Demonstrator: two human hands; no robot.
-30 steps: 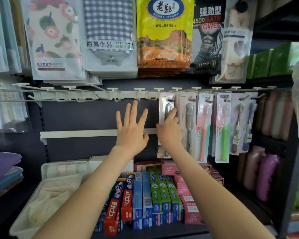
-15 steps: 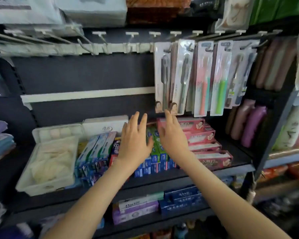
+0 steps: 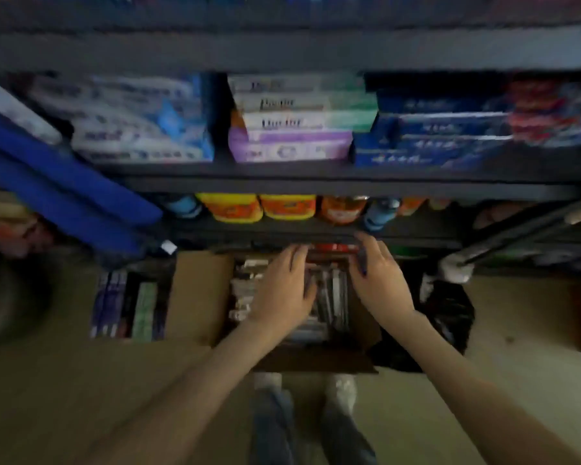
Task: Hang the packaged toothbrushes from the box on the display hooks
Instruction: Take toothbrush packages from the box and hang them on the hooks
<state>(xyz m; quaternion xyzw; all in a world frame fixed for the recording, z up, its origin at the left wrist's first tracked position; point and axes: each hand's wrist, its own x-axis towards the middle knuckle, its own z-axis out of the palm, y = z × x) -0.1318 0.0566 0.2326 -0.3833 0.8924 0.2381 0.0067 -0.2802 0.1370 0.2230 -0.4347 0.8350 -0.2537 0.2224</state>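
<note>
We are looking down past the dark shelves (image 3: 316, 177) to the floor (image 3: 81, 380), where the cardboard box (image 3: 198, 297) is holding the packaged toothbrushes (image 3: 332, 297). Our left grip (image 3: 284, 286) is hanging loosely spread over them. Our right grip (image 3: 376, 276) is hovering just beside it, too blurred to tell whether it is pinching anything.

Everything is smeared by motion blur. The packaged toothbrushes (image 3: 332, 297) in the box (image 3: 198, 297) are partly covered by the left hand (image 3: 284, 290) and right hand (image 3: 378, 280); whether anything is gripped cannot be told. The print on the shelf cartons (image 3: 299, 122) is left mostly unreadable.
</note>
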